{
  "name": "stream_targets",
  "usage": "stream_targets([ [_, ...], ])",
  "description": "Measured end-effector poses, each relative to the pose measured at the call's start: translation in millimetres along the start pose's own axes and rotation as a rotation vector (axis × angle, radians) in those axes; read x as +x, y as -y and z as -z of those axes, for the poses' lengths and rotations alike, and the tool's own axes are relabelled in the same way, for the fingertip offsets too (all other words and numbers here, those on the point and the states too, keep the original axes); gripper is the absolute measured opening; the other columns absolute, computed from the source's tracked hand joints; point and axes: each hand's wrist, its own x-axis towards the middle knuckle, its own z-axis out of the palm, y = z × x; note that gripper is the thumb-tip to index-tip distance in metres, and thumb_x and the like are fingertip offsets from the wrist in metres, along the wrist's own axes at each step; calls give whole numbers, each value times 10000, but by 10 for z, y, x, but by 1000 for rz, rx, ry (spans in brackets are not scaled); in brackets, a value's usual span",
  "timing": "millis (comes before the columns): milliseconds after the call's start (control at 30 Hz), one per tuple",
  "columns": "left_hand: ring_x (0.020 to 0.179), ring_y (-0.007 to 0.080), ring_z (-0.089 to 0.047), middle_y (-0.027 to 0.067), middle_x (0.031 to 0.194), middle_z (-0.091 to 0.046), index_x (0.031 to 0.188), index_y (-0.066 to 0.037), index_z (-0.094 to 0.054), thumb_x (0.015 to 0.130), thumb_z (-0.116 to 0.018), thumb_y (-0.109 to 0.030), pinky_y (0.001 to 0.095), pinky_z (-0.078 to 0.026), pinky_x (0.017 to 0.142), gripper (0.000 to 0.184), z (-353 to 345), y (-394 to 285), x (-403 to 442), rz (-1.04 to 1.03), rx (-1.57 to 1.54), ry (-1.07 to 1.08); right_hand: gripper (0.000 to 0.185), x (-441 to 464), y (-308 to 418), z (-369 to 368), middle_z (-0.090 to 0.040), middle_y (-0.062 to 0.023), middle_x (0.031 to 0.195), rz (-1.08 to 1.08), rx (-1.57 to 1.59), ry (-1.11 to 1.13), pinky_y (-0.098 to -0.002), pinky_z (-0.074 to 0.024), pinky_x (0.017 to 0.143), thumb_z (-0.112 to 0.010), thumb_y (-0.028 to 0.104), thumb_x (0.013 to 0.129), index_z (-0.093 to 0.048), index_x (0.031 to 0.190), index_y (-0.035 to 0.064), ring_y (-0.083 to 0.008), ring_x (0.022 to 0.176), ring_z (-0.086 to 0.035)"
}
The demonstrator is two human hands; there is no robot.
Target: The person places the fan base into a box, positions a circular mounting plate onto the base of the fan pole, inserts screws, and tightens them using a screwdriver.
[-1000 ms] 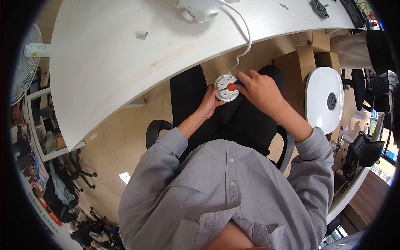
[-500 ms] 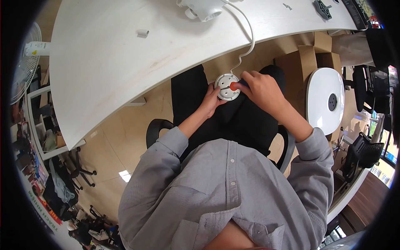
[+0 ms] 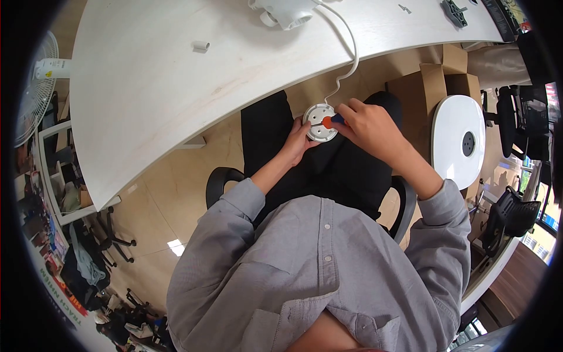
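Observation:
Above my lap, my left hand (image 3: 298, 142) grips the lower left rim of a round white plastic part (image 3: 317, 114) with small holes in its face. A white cord (image 3: 353, 61) runs from this part up to a white housing (image 3: 287, 13) on the table. My right hand (image 3: 370, 128) is closed around a screwdriver (image 3: 336, 119) with a red and dark blue handle. Its shaft lies across the face of the round part, pointing left. The screwdriver's tip is near my left thumb, and I cannot make out what it touches.
The white table (image 3: 176, 76) curves in front of me, bearing a small grey-white tube (image 3: 201, 45), small screws (image 3: 404, 9) and a dark grey bracket (image 3: 454, 13). At the right stand an open cardboard box (image 3: 410, 97) and a white oval base (image 3: 457, 141). A fan (image 3: 42, 88) is at the left.
My right hand has turned slightly on the screwdriver, showing more of the blue handle. The round part and my left hand stay almost in place.

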Motion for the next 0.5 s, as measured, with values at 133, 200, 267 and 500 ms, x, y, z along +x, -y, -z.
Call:
stream_targets([
  [133,1380,266,-462,119,1499,-403,1491,-139,-279,1092,-362,-221,518,-488,1061,416,30,21,45,-6,-1,5,307,11,75,26,-577,-148,998,-190,-47,63,-399,-548,672,-752,189,856,-578,1032,8,-324,800,-668],
  [200,1378,267,-465,124,1500,-402,1488,-135,-284,1092,-363,-221,515,-491,1059,413,43,26,40,-6,-9,12,334,-44,85,102,-559,-153,1027,-2,120,-81,-410,-546,673,-749,186,858,-550,1062,12,-328,817,-667],
  [267,1377,267,-466,128,1504,-397,1484,-132,-289,1091,-362,-220,512,-495,1056,409,36,24,43,-12,-28,27,356,-76,25,123,-543,-156,1050,161,208,-144,-417,-544,675,-745,184,862,-527,1091,20,-331,833,-665],
  [500,1379,268,-463,122,1506,-399,1490,-137,-291,1093,-353,-221,525,-479,1069,411,14,4,7,6,4,3,372,4,13,37,-535,-148,1078,-1,59,29,-412,-544,664,-747,208,864,-525,1119,55,-329,840,-665],
])
